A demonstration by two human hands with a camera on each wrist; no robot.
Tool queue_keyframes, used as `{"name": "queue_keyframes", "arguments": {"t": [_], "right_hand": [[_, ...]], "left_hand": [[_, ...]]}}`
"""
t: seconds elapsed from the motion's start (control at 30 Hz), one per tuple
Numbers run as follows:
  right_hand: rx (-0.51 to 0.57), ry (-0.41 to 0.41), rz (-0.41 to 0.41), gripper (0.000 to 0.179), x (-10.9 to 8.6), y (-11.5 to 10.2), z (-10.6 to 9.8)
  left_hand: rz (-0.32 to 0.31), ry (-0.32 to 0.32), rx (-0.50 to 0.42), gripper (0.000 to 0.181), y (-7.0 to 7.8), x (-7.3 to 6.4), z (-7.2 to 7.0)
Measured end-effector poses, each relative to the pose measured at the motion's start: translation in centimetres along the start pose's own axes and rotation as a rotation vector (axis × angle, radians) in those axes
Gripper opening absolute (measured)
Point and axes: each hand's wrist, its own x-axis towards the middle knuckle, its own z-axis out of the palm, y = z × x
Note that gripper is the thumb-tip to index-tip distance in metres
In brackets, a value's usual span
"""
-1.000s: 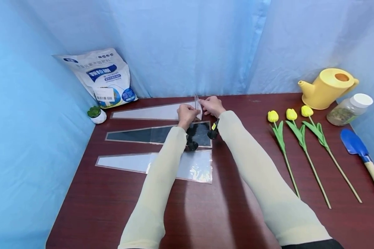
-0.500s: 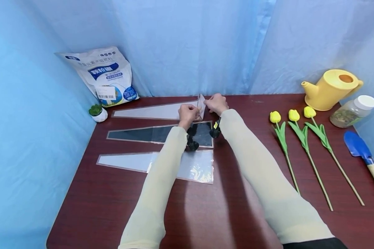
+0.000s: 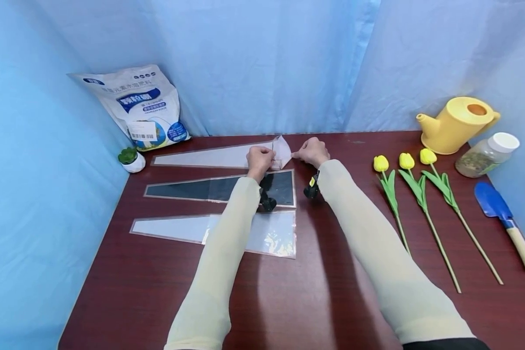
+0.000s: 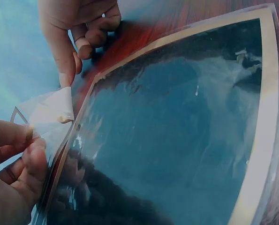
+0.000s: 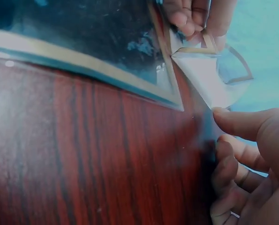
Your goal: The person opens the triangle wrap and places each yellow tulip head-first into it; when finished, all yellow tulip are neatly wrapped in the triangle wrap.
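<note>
At the back of the table lies a tapered white strip (image 3: 218, 156) with a clear, light-brown-bordered edge. My left hand (image 3: 260, 160) pinches the clear layer (image 4: 16, 117) at the wide right end of this strip. From that end a white sheet (image 5: 202, 79) sticks out, lifted and bent. My right hand (image 3: 313, 151) pinches the sheet's corner between thumb and forefinger, its other fingers curled beneath. Nearer lies a dark tapered strip (image 3: 183, 189), with a second white strip (image 3: 170, 227) in front; the left forearm crosses over both.
A fertilizer bag (image 3: 140, 109) and small potted succulent (image 3: 132, 159) stand at the back left. Along the right are several things: yellow tulips (image 3: 420, 187), a yellow watering can (image 3: 457, 124), a white-capped jar (image 3: 485, 155) and a blue trowel (image 3: 505, 218). Blue curtains (image 3: 262, 68) hang behind.
The right hand has moved right and slightly toward me, drawing the white sheet's corner out from the strip's end. The left hand stays nearly in place.
</note>
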Motion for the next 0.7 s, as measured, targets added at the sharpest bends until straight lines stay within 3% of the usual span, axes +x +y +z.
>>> {"name": "queue_keyframes", "arguments": {"t": [0.33, 0.53, 0.7], "right_hand": [[-0.052, 0.043, -0.004, 0.030, -0.1, 0.0, 0.6], [0.039, 0.029, -0.037, 0.034, -0.6, 0.2, 0.2], [0.113, 0.055, -0.026, 0.032, -1.5, 0.0, -1.6]], "left_hand": [[-0.008, 0.030, 0.034, 0.015, -0.2, 0.4, 0.3], [-0.003, 0.039, 0.051, 0.014, -0.3, 0.2, 0.3], [0.001, 0.035, 0.052, 0.014, -0.3, 0.3, 0.4]]}}
